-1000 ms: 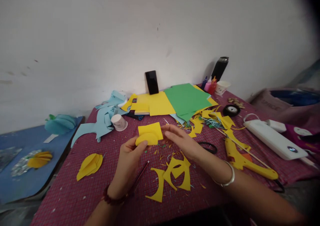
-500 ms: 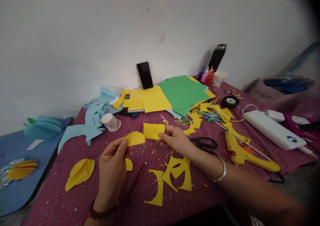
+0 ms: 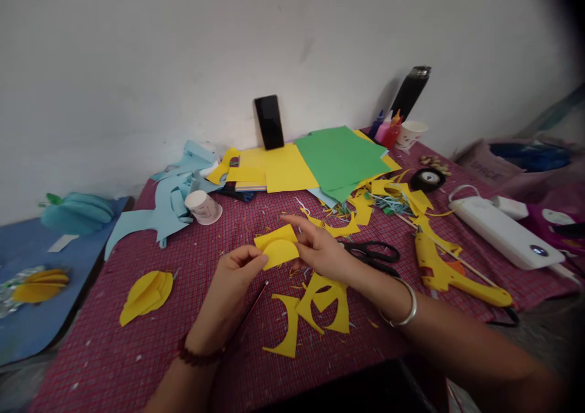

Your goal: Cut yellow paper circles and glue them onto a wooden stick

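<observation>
My left hand (image 3: 231, 285) pinches a folded yellow half-circle of paper (image 3: 280, 253) at its left tip. My right hand (image 3: 322, 251) pinches a yellow paper rectangle (image 3: 273, 237) that lies right behind the half-circle, index finger stretched forward. Both pieces hover together just above the red checked tablecloth (image 3: 137, 352). A thin brush (image 3: 253, 306) lies on the cloth beneath my left hand. Yellow offcuts (image 3: 315, 315) lie just in front of my hands.
A stack of folded yellow half-circles (image 3: 145, 290) lies to the left. Black scissors (image 3: 372, 254) and a yellow glue gun (image 3: 445, 273) sit to the right. Green sheets (image 3: 340, 160), yellow sheets (image 3: 278, 169), a phone (image 3: 269, 122), an overturned paper cup (image 3: 203, 207), blue scraps (image 3: 169, 206) and a white power strip (image 3: 503, 233) stand further back.
Half a second ago the half-circle and the rectangle were held apart side by side. My hands have come together, and the half-circle now lies against the rectangle.
</observation>
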A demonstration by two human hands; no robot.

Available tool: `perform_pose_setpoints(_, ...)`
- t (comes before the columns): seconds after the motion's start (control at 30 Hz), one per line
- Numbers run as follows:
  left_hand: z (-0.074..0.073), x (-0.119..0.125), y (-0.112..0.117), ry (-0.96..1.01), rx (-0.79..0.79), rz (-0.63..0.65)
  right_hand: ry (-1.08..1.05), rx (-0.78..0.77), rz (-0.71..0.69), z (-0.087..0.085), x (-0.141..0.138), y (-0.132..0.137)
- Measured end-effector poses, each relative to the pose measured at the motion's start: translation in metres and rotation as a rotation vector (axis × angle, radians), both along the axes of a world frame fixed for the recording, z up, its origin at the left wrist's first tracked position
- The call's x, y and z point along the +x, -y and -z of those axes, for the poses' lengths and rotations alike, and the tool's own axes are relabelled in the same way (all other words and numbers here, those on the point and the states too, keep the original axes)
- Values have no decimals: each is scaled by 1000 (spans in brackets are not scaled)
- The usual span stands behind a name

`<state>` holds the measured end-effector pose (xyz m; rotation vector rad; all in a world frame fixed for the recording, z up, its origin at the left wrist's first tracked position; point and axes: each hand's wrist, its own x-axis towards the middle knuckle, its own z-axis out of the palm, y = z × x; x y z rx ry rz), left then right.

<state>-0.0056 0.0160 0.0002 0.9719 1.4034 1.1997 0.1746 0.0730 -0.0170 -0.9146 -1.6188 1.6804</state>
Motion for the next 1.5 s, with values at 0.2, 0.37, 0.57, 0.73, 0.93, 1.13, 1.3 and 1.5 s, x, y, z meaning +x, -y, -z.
perform_pose_setpoints(0.2, 3, 4, -1, -67, 14, -8, 56, 138, 74, -3, 4, 5)
perform_pose_setpoints(0.37, 4, 5, 1, -152, 33, 11, 137, 319, 132, -5, 8, 6)
perform_pose_setpoints(0.57, 5, 1, 3, -232, 47, 66, 84, 121, 58, -8, 10, 2)
perform_pose_setpoints(0.73, 5, 5, 3, -245, 64, 56, 113, 12, -3, -6, 6, -1)
perform_pose_setpoints(0.93, 7, 13, -1, 424, -77, -125, 87, 87, 2, -5, 4, 3)
perform_pose_setpoints(1.13, 9, 13, -3, 533, -228, 15, 106, 271, -32, -9, 7, 5)
perform_pose_setpoints(1.3, 8, 16, -4, 469, -249, 1, 136, 210, 49, -1, 3, -1)
perform_pose_setpoints(1.5, 7, 18, -2, 495, -267, -45, 232, 254, 61, 3, 1, -2)
